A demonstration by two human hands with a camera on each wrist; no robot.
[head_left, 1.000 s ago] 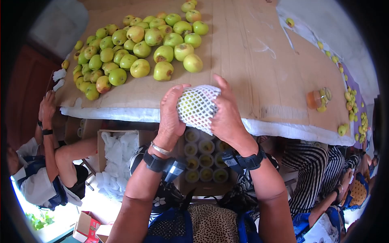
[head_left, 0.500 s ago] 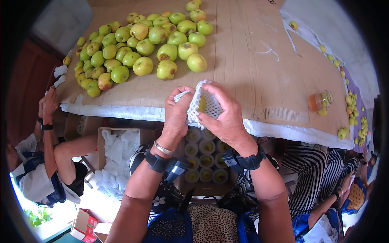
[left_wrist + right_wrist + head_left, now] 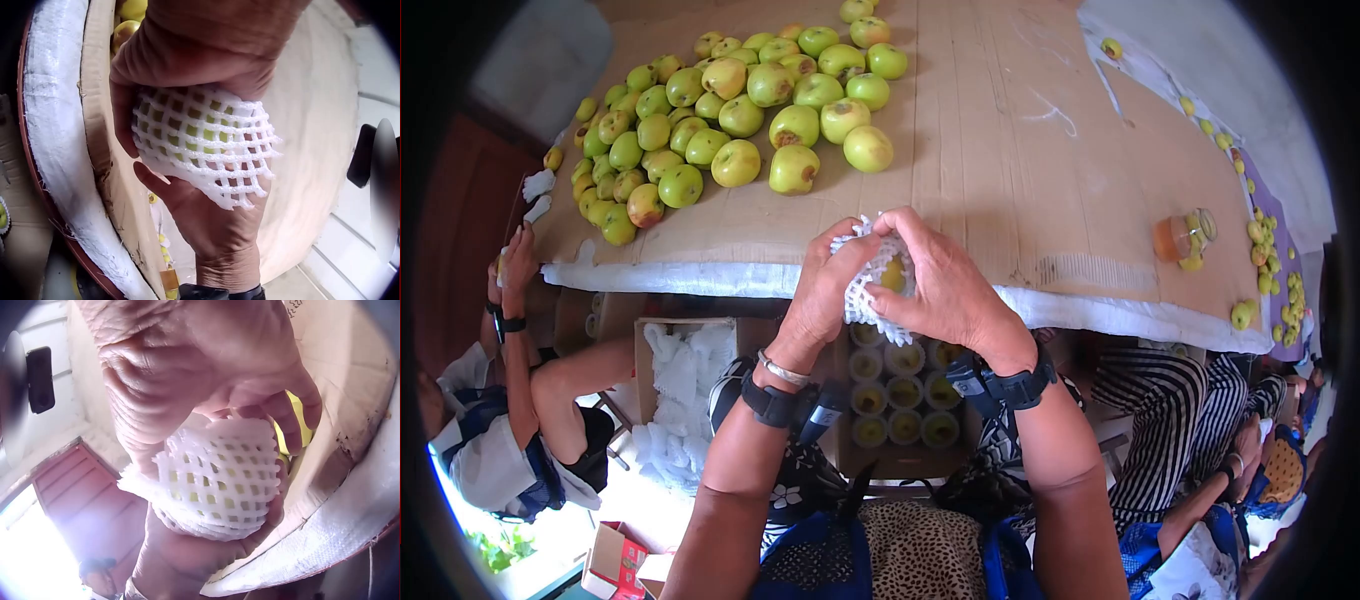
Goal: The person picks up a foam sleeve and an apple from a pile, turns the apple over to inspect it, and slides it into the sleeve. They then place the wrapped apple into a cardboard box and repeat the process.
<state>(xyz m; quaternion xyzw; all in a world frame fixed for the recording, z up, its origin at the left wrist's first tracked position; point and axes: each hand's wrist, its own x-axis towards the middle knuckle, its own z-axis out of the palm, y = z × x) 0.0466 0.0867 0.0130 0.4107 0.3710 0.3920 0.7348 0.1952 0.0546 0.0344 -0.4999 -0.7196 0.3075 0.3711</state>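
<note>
Between both hands, above the table's near edge, sits a green-yellow apple (image 3: 892, 272) inside a white foam net sleeve (image 3: 187, 134). My left hand (image 3: 822, 285) grips the sleeved apple from the left, its thumb over the top. From the right, my right hand (image 3: 948, 282) curls its fingers and thumb on the sleeve's open rim, with a patch of bare apple showing between them. In the right wrist view the mesh (image 3: 219, 481) wraps the apple's side, and its frayed end sticks out past the fruit.
Many apples (image 3: 740, 115) lie heaped on the cardboard-covered table (image 3: 990, 190). A jar (image 3: 1175, 238) stands at the right. Below the edge are a box of sleeved apples (image 3: 905, 392) and a carton of foam nets (image 3: 690, 370). Other people sit on both sides.
The sleeve first hid most of the apple; then its open end turned toward my right hand. Now the rim is gathered inward around the apple, and my hands are closer together.
</note>
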